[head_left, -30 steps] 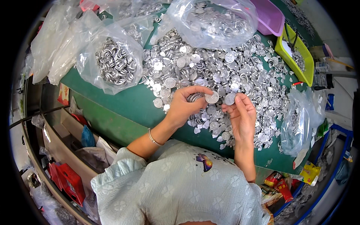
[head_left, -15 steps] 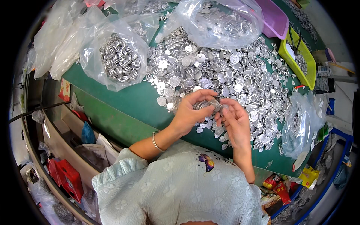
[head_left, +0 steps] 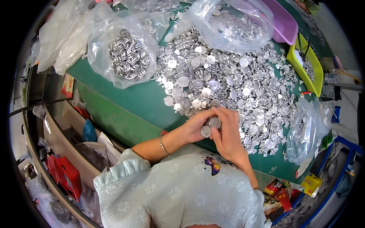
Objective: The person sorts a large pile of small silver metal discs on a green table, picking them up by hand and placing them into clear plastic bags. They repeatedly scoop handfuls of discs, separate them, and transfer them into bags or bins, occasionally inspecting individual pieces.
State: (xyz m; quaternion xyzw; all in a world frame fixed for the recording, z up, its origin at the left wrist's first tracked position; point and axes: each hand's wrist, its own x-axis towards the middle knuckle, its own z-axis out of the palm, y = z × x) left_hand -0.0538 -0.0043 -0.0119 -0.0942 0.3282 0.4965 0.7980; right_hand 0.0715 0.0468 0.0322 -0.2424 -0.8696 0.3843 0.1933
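Note:
Near the table's front edge my two hands meet, cupped around several silver coin-shaped discs (head_left: 215, 122). My left hand (head_left: 194, 126) wraps them from the left, with a bracelet on its wrist. From the right, my right hand (head_left: 228, 133) closes over them, its thumb by the lower disc. How many discs lie inside the palms is hidden. Just beyond the fingers spreads a wide heap of silver metal pieces (head_left: 228, 81): round coin-like discs, flower-edged discs and curved bits.
On the green table (head_left: 125, 102) a clear bag (head_left: 148, 74) holds curved silver pieces. Another clear bag (head_left: 243, 22) lies on the heap's far side. At right are a purple tray (head_left: 285, 28), a yellow-green basket (head_left: 317, 81) and a clear bag (head_left: 304, 136). Open drawers (head_left: 68, 121) stand left.
My hands have drawn nearer to my body and closed together around the discs. Before, they were farther forward, with my right fingers handling a disc beside the stack in my left hand.

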